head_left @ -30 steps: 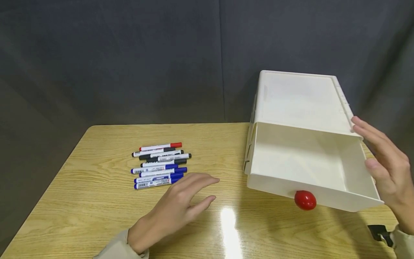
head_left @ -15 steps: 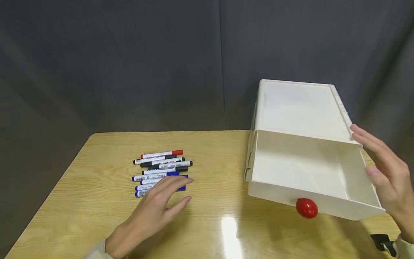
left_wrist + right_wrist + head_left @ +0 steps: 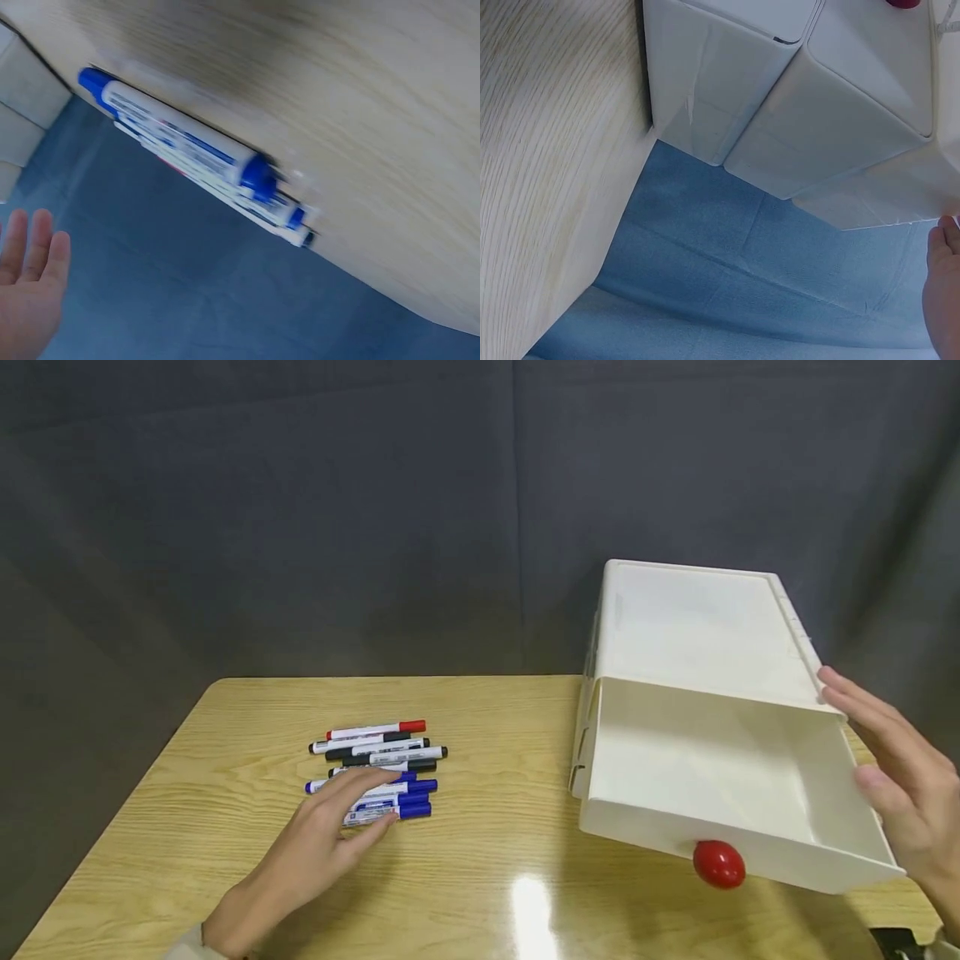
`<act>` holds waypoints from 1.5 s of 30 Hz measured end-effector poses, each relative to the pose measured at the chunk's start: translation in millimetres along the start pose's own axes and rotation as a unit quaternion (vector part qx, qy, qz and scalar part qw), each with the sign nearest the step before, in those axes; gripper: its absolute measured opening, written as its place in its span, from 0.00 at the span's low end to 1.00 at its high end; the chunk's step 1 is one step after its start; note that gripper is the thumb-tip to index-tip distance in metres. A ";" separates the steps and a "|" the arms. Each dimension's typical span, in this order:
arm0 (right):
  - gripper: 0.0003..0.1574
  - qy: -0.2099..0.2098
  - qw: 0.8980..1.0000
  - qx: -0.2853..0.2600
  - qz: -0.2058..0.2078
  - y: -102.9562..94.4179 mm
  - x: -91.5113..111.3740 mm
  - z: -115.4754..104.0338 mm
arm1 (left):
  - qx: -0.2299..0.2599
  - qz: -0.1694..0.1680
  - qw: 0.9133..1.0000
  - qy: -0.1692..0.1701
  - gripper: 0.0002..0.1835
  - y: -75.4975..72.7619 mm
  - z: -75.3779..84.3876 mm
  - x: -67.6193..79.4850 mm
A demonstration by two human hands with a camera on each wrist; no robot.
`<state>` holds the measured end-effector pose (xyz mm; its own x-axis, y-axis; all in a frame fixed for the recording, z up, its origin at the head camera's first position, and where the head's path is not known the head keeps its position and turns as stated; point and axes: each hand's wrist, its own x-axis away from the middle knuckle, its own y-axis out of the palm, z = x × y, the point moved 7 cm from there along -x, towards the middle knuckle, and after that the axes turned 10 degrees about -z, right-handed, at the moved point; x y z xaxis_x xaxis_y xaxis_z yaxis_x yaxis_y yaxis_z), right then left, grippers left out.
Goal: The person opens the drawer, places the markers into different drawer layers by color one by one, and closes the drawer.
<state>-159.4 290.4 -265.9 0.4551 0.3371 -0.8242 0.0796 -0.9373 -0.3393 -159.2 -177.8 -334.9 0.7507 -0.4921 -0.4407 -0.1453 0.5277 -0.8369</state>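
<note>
My left hand [image 3: 315, 835] hovers over a row of whiteboard markers, fingers loosely bent and spread from the thumb. Its thumb tip is beside the nearest blue-capped marker [image 3: 415, 811], and the palm hides the left ends of the near ones. Farther back lie black-capped markers [image 3: 408, 756] and a red-capped marker [image 3: 375, 730]. At the right stands a white drawer unit [image 3: 705, 635], its top drawer [image 3: 645, 835] pulled out and empty, with a red knob [image 3: 718, 864]. Along the unit's right side, my right hand [image 3: 903, 793] rests with fingers extended at the top edge.
A light wood table [image 3: 187, 827] bears everything. Behind it hangs a dark curtain [image 3: 337, 527]. In the right wrist view, more closed drawers [image 3: 832, 112] show on the unit. A black strap [image 3: 894, 939] appears by the right sleeve.
My left hand has moved left and lower in view, from the table beside the markers to over the near blue ones. The right hand keeps its place by the unit. The head view has tilted up slightly.
</note>
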 end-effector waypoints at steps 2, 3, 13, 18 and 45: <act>0.26 -0.008 1.000 -0.009 0.001 1.3 -2.4 -3.5 | -0.003 -0.004 1.000 -0.008 0.27 -1.4 -6.1 1.9; 0.26 -0.014 1.000 -0.018 0.001 2.0 -3.6 -4.8 | -0.003 -0.005 1.000 -0.012 0.27 -2.0 -9.2 3.0; 0.27 -0.003 0.999 -0.041 0.000 -3.2 1.0 -0.3 | -0.017 -0.031 0.998 -0.048 0.26 -6.1 -34.1 9.1; 0.27 -0.002 0.999 -0.048 0.004 -4.1 1.9 0.2 | -0.020 -0.040 0.997 -0.066 0.24 -7.1 -42.9 12.9; 0.27 0.020 1.000 0.000 0.015 -8.8 4.6 2.1 | -0.007 -0.104 0.988 -0.116 0.20 -1.5 -67.7 31.6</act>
<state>-159.9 300.4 -267.6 0.4917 0.3051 -0.8156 0.0646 -0.9468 -0.3153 -178.9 -241.0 -369.5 0.8921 -0.4165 -0.1749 0.0193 0.4219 -0.9064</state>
